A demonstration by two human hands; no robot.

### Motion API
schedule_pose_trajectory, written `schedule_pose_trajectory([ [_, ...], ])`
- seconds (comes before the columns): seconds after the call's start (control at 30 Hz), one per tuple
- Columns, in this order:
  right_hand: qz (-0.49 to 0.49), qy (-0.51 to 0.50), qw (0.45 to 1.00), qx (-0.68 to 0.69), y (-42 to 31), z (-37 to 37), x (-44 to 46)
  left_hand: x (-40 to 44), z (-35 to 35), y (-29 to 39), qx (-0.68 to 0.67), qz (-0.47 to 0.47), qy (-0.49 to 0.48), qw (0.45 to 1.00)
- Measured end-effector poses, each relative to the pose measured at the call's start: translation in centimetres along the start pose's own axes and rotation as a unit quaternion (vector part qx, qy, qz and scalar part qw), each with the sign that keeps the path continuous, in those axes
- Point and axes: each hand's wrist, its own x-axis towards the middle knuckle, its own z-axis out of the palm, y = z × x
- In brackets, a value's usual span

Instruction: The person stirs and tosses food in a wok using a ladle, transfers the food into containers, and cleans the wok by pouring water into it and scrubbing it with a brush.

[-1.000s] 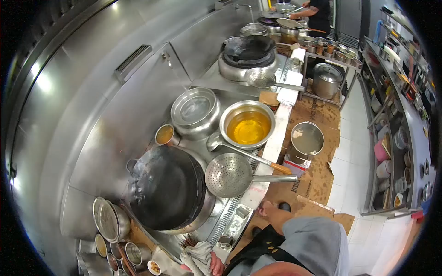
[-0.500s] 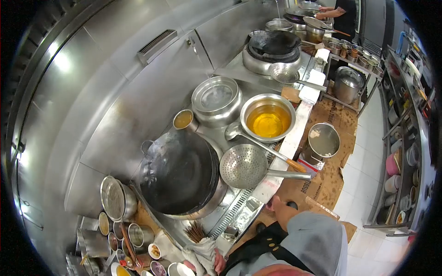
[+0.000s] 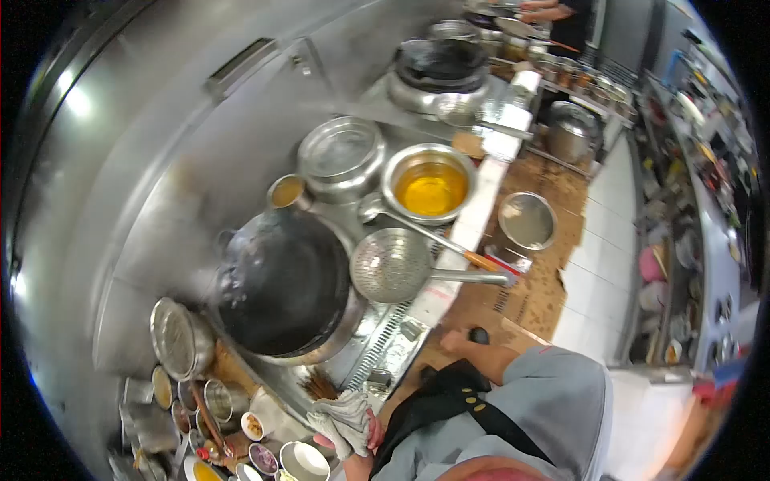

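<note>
At the bottom, my left hand (image 3: 374, 431) is closed round a grey-white cloth (image 3: 343, 418). A bundle of thin brown bristles (image 3: 319, 385) shows just above the cloth. My right hand (image 3: 453, 341) hangs low beside the stove's front edge; blur hides how its fingers lie. A large black wok (image 3: 281, 284) sits on the burner, and no food shows in it. To its right lie a perforated metal strainer (image 3: 391, 266) and a ladle with a wooden handle (image 3: 433, 234). Behind them stands a metal bowl of yellow liquid (image 3: 431, 188).
Small ingredient containers (image 3: 227, 399) crowd the lower left. A lidded round pot (image 3: 342, 154) stands against the back wall, and a pot of cloudy liquid (image 3: 527, 220) beyond the stove edge. Shelves (image 3: 658, 264) line the right. Another person's arms (image 3: 549, 10) show at the far stove.
The whole view has shifted, first right, then back left and upward, bringing more lower-left containers into sight. My left hand still holds the cloth. My right hand remains low by the stove edge.
</note>
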Motion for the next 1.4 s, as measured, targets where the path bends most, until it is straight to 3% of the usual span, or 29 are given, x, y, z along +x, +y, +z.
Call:
schedule_pose_trajectory([
  [0.1,0.228,-0.03,0.95,0.211,-7.4,-11.5,-18.9,1.3,-0.2,-1.2,-0.019,-0.053,-0.024,0.998],
  [0.13,0.24,-0.078,0.941,0.225,-7.8,-11.2,-20.8,1.7,-0.3,-1.4,-0.023,-0.073,-0.033,0.997],
  [0.2,0.138,-0.201,0.935,0.259,-6.1,-11.3,-24.3,3.2,-0.3,-2.0,-0.031,-0.122,-0.065,0.99],
  [0.23,0.085,-0.2,0.924,0.316,-6.1,-14.0,-26.9,4.4,-0.5,-2.1,-0.032,-0.149,-0.089,0.984],
  [0.27,0.041,-0.124,0.91,0.393,-6.6,-17.7,-30.1,5.9,-0.5,-2.2,-0.035,-0.18,-0.121,0.975],
  [0.33,-0.103,0.2,0.848,0.479,-8.6,-26.8,-38.0,9.2,0.3,-3.6,-0.049,-0.233,-0.186,0.953],
  [0.37,-0.103,0.342,0.831,0.427,-10.6,-32.1,-42.4,10.5,0.9,-4.7,-0.061,-0.249,-0.216,0.942],
  [0.4,-0.196,0.515,0.784,0.285,-11.7,-36.0,-45.7,11.1,2.1,-5.4,-0.005,-0.245,-0.174,0.954],
  [0.47,-0.259,0.646,0.704,0.138,-14.7,-41.4,-53.1,12.9,3.2,-7.7,-0.007,-0.284,-0.211,0.935],
  [0.5,-0.296,0.683,0.665,0.059,-15.9,-43.1,-56.1,13.6,3.7,-8.8,-0.007,-0.31,-0.233,0.922],
  [0.6,-0.254,0.753,0.606,-0.034,-19.1,-44.6,-62.0,14.3,5.1,-12.2,-0.007,-0.366,-0.244,0.898],
  [0.8,-0.218,0.838,0.501,0.021,-17.2,-40.2,-69.2,12.3,7.7,-20.6,-0.005,-0.407,-0.216,0.888],
  [0.9,-0.333,0.795,0.491,0.125,-12.3,-36.5,-69.0,9.4,10.1,-26.1,-0.02,-0.373,-0.169,0.912],
  [0.93,-0.279,0.75,0.555,0.225,-10.2,-33.5,-67.8,9.2,11.0,-28.1,-0.047,-0.348,-0.213,0.912],
  [1.0,-0.13,0.623,0.658,0.402,-5.1,-27.6,-66.0,7.6,12.1,-30.5,-0.085,-0.328,-0.117,0.934],
  [1.07,0.074,0.456,0.652,0.602,0.2,-18.4,-60.3,6.5,13.9,-31.5,-0.072,-0.293,-0.029,0.953],
  [1.1,0.209,0.373,0.759,0.491,4.6,-9.5,-58.2,5.7,13.4,-31.1,-0.067,-0.261,-0.009,0.963],
  [1.13,0.253,0.277,0.848,0.375,6.1,-3.9,-58.1,5.0,12.0,-30.4,-0.062,-0.241,0.002,0.969],
  [1.2,0.337,0.223,0.837,0.369,8.5,10.8,-58.1,3.8,10.3,-28.0,-0.054,-0.179,0.068,0.98],
  [1.23,0.38,0.183,0.816,0.395,8.6,14.3,-58.9,3.7,8.9,-26.7,-0.062,-0.15,0.032,0.986],
  [1.3,0.437,0.152,0.766,0.446,8.0,17.8,-60.0,3.5,8.1,-23.7,-0.055,-0.109,0.063,0.991],
  [1.4,0.482,0.159,0.708,0.491,6.8,18.4,-59.4,5.6,6.5,-20.5,0.067,-0.073,0.06,0.993],
])
